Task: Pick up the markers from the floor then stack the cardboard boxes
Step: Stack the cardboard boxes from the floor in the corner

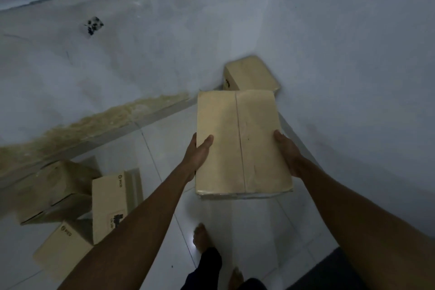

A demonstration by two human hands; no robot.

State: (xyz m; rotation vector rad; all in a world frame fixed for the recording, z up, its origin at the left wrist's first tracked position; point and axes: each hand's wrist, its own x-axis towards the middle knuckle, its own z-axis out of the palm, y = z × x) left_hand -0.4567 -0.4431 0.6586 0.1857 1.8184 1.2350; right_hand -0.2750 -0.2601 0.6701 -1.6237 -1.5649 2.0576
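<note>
I hold a plain cardboard box [240, 141] with a taped seam in front of me, above the white tiled floor. My left hand [199, 153] grips its left edge, thumb on top. My right hand [288, 153] grips its right edge. Just beyond it, in the corner of the walls, a second cardboard box [251, 74] sits on the floor, partly hidden by the held one. No markers are visible.
Three more cardboard boxes lie at the lower left: a dark one [56, 188], an upright printed one [110, 205], and a flat one [61, 249]. The wall on the left has a stained base [94, 125]. My bare feet [202, 238] stand below the box.
</note>
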